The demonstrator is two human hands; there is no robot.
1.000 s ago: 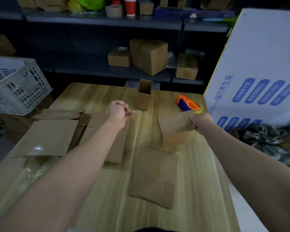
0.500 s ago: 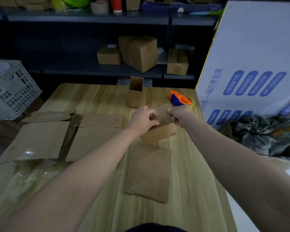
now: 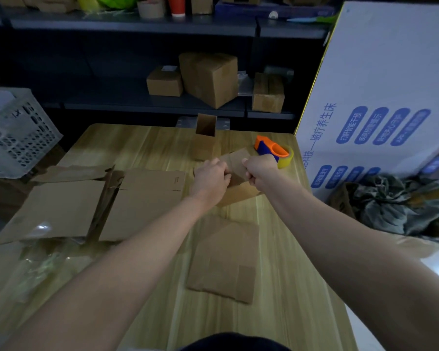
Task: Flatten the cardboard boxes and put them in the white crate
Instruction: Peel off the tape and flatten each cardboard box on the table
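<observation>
Hands at mid-table, both closed on one small box (image 3: 240, 195). The left hand (image 3: 209, 178), fingers curled, grips the left edge of the box's raised top flap; the right hand (image 3: 260, 173), clenched as a fist, grips the right edge of the same flap, so that the two hands lie close together with the flap between them. Both forearms are bare and reach in from the lower corners of the view. The body of the box shows below and between the wrists, tilted, its lower edge on the table (image 3: 284, 312); whether its far flaps are folded cannot be told. Nearer the viewer, a flat box (image 3: 223, 259) lies on the wood, apart from the hands. To the left, two larger sheets (image 3: 61, 209) of flattened cardboard lie side by side, overlapping along a raised fold, with crumpled film (image 3: 41, 264) at their near edge. Beyond the hands an open box (image 3: 205, 140) stands upright, its top flap raised, and to its right an orange and blue tape gun (image 3: 273, 149) rests near the right hand. The crate (image 3: 18, 138), white and perforated, stands off the table's far left corner, well apart from the held box; its inside is largely out of view. Background: dark shelf (image 3: 137, 110) carrying three closed brown boxes (image 3: 209, 77); large white carton (image 3: 390, 72) with blue print leaning at right; bundle of dark cloth (image 3: 401, 201) below it
</observation>
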